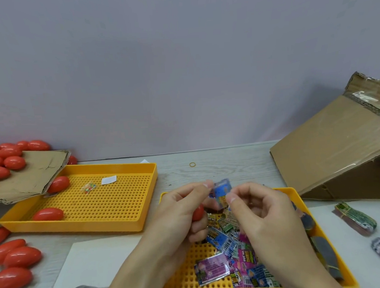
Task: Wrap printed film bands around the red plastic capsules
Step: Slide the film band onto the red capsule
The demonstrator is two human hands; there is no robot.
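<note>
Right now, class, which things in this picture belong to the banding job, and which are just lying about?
Belong to the job:
left hand, holding a red capsule
right hand, pinching the blue film band
loose film bands in the near yellow tray
spare red capsules

Just lying about:
rubber band
cardboard box
white paper slip

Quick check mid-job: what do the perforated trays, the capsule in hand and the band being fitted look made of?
Yellow trays: apparently rigid moulded plastic, matte, with regular holes. Red capsule, gripped by the left hand: glossy hard plastic, judging by highlights on the loose ones. Printed band, pinched with the right hand: thin shiny film, probably plastic.
</note>
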